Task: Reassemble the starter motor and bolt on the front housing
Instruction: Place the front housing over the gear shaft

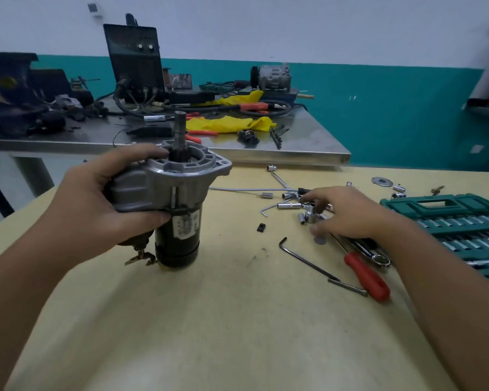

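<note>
Left hand [102, 198] gripped my upright starter motor [175, 210] at its front housing [192, 165]. Right hand [347, 213], fingers loosely spread, hovered over loose sockets [290, 206]; a wrong pick risked rounding bolts, and the top-heavy motor might tip.

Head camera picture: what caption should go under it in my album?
Left hand holds the starter motor upright on the table while the right hand reaches among loose sockets.
</note>
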Motion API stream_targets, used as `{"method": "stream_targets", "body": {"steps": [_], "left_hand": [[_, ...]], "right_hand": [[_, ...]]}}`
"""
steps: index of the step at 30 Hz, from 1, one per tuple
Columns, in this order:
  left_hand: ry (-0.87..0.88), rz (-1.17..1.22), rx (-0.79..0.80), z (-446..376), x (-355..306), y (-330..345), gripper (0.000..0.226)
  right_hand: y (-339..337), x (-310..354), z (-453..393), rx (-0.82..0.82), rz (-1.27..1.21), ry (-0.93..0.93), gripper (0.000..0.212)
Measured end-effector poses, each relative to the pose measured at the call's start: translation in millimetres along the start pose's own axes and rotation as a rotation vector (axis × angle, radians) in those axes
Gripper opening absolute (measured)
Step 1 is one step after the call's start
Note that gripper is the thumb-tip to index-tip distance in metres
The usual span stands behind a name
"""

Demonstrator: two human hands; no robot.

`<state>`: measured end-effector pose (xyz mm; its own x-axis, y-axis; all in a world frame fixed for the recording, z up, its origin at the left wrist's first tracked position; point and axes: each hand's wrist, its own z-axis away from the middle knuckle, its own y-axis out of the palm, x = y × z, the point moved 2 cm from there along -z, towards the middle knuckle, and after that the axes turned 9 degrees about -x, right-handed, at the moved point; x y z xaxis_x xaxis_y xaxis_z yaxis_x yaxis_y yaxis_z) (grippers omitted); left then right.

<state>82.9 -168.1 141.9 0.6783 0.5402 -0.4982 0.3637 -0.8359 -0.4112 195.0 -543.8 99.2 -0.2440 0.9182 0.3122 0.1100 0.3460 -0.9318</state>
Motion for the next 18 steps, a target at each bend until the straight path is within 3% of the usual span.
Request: {"method": "stream_targets", "body": {"steps": [4,7,9,12,14,18], "left_hand": [[0.008,0.036,-0.043,1,4,11,0.079],[0.006,0.058,0.005,-4,4,19,0.078],[0.005,0.081,0.076,-14,0,24,0.079],[0.054,0.086,0.185,-30,-7,35,0.078],[0.066,0.092,0.201,-34,-8,41,0.079],[0.066,0.105,0.171,-31,-5,42,0.079]], "right_hand": [[8,-1,-2,0.024,0.008,-0.05,0.03],[-1,-2,-2,0.021,-0.08,-0.051,0.037],[-15,-6,-3,0.027,-0.05,0.003,0.03],[-29,-11,2,0.202,0.126,0.142,0.021],[-24,-6,5,0.296,0.149,0.183,0.021],[-11,5,6,0.32,0.14,0.152,0.017]]}}
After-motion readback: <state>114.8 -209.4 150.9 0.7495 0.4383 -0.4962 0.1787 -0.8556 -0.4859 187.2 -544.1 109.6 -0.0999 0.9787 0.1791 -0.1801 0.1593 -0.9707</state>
